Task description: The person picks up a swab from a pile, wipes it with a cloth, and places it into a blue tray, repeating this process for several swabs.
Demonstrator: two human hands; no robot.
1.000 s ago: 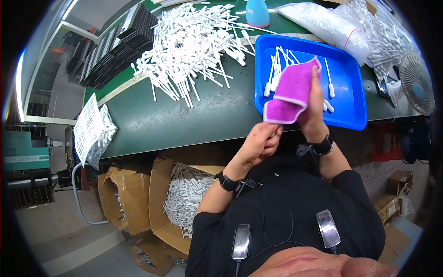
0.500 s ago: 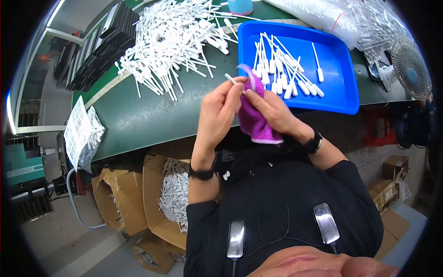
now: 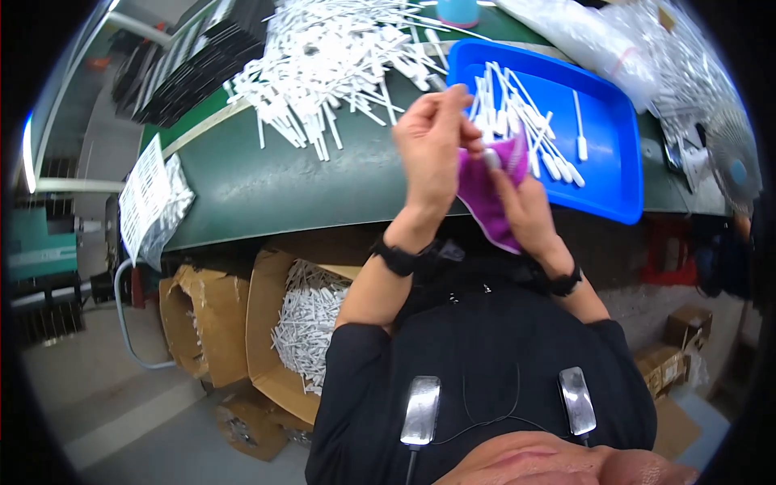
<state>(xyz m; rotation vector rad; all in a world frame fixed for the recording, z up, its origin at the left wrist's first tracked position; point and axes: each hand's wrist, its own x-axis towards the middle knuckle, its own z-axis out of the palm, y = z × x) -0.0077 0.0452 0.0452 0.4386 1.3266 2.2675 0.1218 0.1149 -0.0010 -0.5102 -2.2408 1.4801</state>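
Note:
My left hand [image 3: 432, 137] is raised over the near edge of the green table, its fingers pinched around a white swab that they mostly hide. A blurred pale end of it seems to show above the fingers. My right hand [image 3: 529, 214] grips a purple cloth [image 3: 478, 202], which hangs down beside the left hand. A small white tip shows against the cloth by the right thumb; blur hides whether it belongs to the swab. Just beyond both hands, a blue tray [image 3: 618, 198] holds several white swabs [image 3: 558, 166], most in a bunch and one lying apart.
A large heap of white swabs [image 3: 331, 65] lies on the green table [image 3: 242, 194]. Stacked black trays [image 3: 206, 65], a bag with a printed sheet [image 3: 145, 194], plastic bags [image 3: 574, 36] and a fan [image 3: 735, 162] surround it. A carton of white pieces [image 3: 311, 331] stands below.
Both hands have shifted right in the picture, and the left has risen toward the tray. The cloth has moved along with the right hand. The whole view has also shifted slightly.

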